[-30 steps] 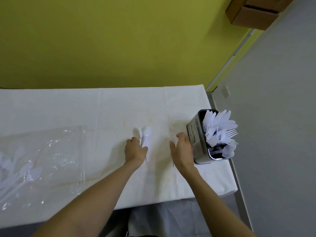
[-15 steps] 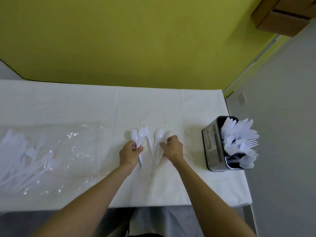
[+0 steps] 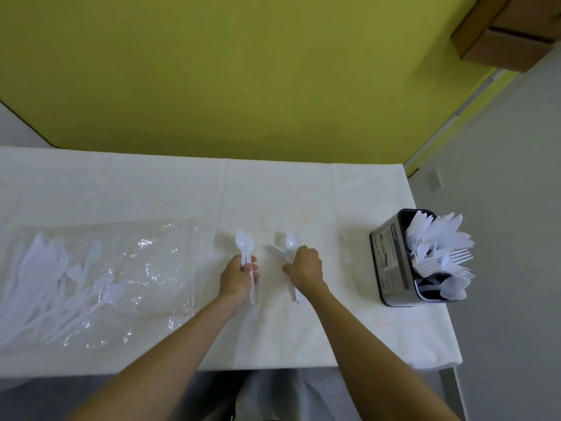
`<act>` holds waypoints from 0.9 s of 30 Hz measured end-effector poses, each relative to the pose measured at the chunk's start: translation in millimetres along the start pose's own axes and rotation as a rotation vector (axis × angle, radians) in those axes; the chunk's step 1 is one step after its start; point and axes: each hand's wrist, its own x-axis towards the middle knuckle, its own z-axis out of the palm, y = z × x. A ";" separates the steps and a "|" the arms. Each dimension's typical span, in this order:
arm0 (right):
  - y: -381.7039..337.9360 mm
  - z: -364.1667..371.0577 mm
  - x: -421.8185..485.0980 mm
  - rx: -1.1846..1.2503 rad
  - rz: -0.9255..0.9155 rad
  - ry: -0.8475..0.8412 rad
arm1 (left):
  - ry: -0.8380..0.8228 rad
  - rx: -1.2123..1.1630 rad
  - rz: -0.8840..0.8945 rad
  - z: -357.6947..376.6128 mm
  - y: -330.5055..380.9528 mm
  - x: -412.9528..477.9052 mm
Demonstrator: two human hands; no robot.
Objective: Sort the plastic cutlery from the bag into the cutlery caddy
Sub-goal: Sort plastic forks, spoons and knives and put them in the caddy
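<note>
My left hand grips two white plastic spoons by their handles, bowls pointing away from me. My right hand holds another white spoon together with a further white piece that sticks out to its left; handles show below the fist. Both hands hover over the middle of the white table. The metal cutlery caddy stands at the table's right edge, filled with white forks, knives and spoons. The clear plastic bag lies flat to the left, with several white utensils inside its left part.
A yellow-green wall rises behind the table. Grey floor lies to the right, past the table's edge beside the caddy. A cardboard box hangs in the top right corner. The cloth shows faint orange stains near the centre.
The spoons that lay bunched between my hands are now split into two groups, one held in each hand, and the hands have drawn apart. The camera view has shifted left.
</note>
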 end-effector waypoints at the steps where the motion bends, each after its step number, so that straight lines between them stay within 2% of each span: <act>1: 1.5 1.2 -2.6 -0.025 -0.014 0.007 | -0.018 0.001 0.005 -1.7 0.2 0.0; 4: 8.1 1.5 -12.4 -0.061 -0.049 0.016 | -0.050 -0.004 0.039 -4.6 3.3 -3.2; 8: 18.5 -13.2 -21.3 0.085 -0.029 0.042 | -0.074 0.016 0.084 -3.9 12.5 -8.9; 12: 35.8 -49.6 -39.5 0.437 -0.022 0.071 | -0.105 0.078 0.184 2.2 31.2 -17.7; 16: 61.2 -108.4 -87.0 0.913 -0.170 0.169 | -0.163 0.129 0.344 30.1 66.5 -39.2; 19: 99.0 -154.0 -122.8 1.116 -0.176 0.273 | -0.349 -0.028 0.376 66.8 91.6 -66.4; 21: 124.9 -168.2 -130.9 1.266 -0.084 0.322 | -0.473 -0.085 0.354 86.0 99.6 -81.1; 23: 158.7 -174.5 -128.3 1.434 0.100 0.416 | -0.557 -0.106 0.337 111.4 103.9 -101.5; 27: 181.8 -175.5 -116.7 1.605 0.319 0.648 | -0.542 -0.176 0.276 157.0 97.7 -129.3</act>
